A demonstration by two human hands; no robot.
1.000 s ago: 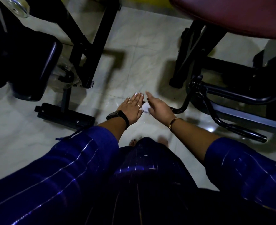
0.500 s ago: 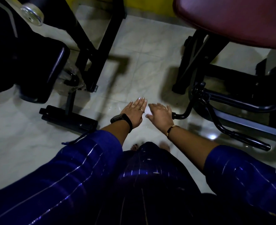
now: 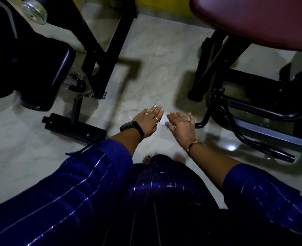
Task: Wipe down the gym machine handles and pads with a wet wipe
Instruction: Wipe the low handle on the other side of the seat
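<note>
Pale marble-look floor tiles (image 3: 157,55) lie beneath both forearms, which reach forward and down from blue striped sleeves (image 3: 96,167). The left hand (image 3: 149,121) is palm-down with its fingers straight and held together, pointing away from the body; it wears rings, and a black watch (image 3: 131,127) sits on the wrist. The right hand (image 3: 182,126) is also palm-down, with fingers extended and slightly spread and a gold bracelet (image 3: 193,145) on the wrist. Neither hand is curled around anything; both are flat and relaxed. The two hands are just beside each other, with a narrow gap between their inner edges. The wet wipe (image 3: 163,119) shows only as a small blurred white patch in that gap, and it cannot be determined whether either hand is touching it. The black tubular handle (image 3: 204,116) of the right-hand machine curves down to an end just beside the outer edge of the right hand; contact cannot be confirmed. A maroon pad (image 3: 253,20) is above this machine at upper right. A black pad (image 3: 45,73) is at left, well apart from both hands.
</note>
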